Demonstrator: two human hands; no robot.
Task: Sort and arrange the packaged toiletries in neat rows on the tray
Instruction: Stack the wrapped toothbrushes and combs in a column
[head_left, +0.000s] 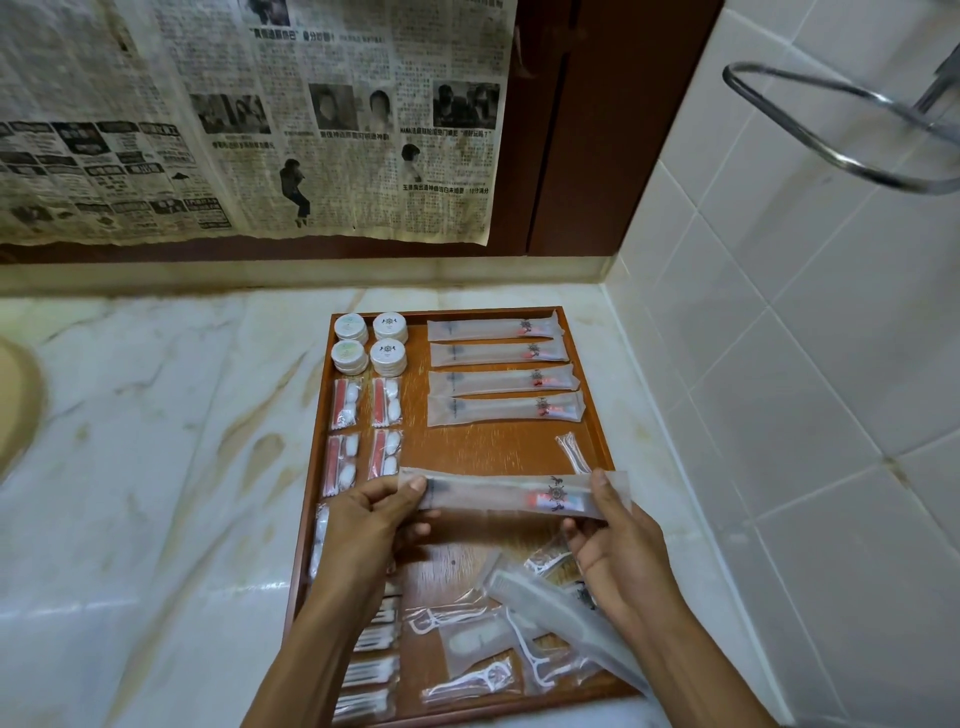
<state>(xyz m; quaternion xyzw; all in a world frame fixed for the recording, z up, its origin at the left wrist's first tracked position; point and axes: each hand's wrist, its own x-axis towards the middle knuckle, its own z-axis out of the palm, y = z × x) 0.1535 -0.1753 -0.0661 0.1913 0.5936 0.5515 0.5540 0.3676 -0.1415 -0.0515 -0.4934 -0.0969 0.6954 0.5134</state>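
I hold one toothbrush packet (511, 493) level across the middle of the wooden tray (592, 374), my left hand (374, 525) pinching its left end and my right hand (615, 535) pinching its right end — both closed on it, thumbs on top. It hangs just nearer than the four toothbrush packets (501, 379) already lying in a row at the far right of the tray, all pointing the same way. At the far left sit four round soap packs (370, 343) in two pairs, and nearer than those the cotton packets (363, 431) in two columns. A small clear sachet (571, 452) lies alone by the right rim. At the near end, floss picks (467, 649) and a comb packet (545, 608) lie jumbled — cotton bud packets (371, 670) stack along the near left. The tray rests on a marble counter (156, 441) beside a tiled wall (805, 364).
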